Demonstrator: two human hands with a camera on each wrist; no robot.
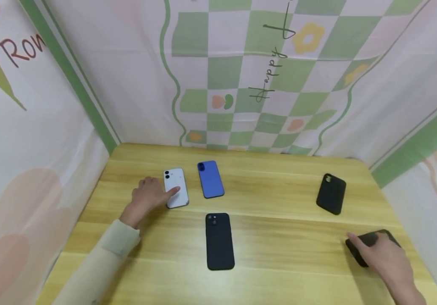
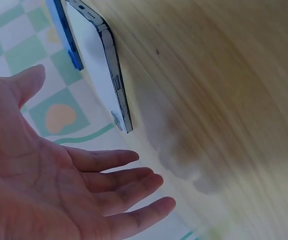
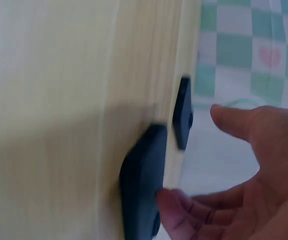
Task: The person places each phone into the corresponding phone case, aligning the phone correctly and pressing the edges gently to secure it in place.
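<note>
printed cloth with green and white checks hangs behind a wooden table, and more patterned cloth stands at both sides. on the table's left part lies a white phone, back up, its camera corner at the far end. the left hand is just beside it, a pale sleeve at the wrist; from the head its thumb crosses over the phone's back, but the left wrist view shows fingers and thumb spread apart with nothing between them. a blue phone lies just right of the white one, and a black phone lies nearer the person, both back up. at the table's right part, the right hand is over a black piece, thumb and fingers well apart, fingers bent loosely. one fingertip overlaps the piece's edge in the right wrist view; i cannot tell if it touches. past that piece, nearer the back cloth, a black case lies flat, its camera corner at the far end.
</note>
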